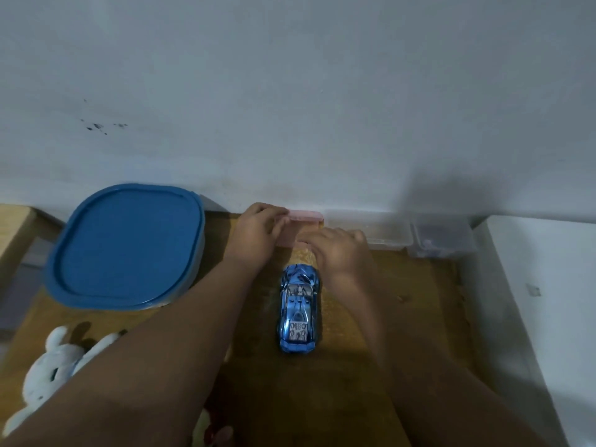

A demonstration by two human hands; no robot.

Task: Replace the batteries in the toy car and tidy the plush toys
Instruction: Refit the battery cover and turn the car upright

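Observation:
A shiny blue toy car point(299, 309) stands upright on the wooden table point(403, 317), nose toward the wall. Beyond it, against the wall, is a small pink plastic box point(306, 217). My left hand point(258, 233) grips the box's left end, fingers curled over its lid. My right hand point(342, 250) rests on the box's front right side, covering much of it. A white plush toy point(54, 369) lies at the lower left, partly hidden by my left forearm. Another plush point(213, 430) peeks out at the bottom edge.
A large container with a blue lid point(129, 243) stands at the left. Two clear plastic boxes point(387, 230) point(442, 237) line the wall to the right of the pink one. A white surface point(548, 301) borders the table's right side.

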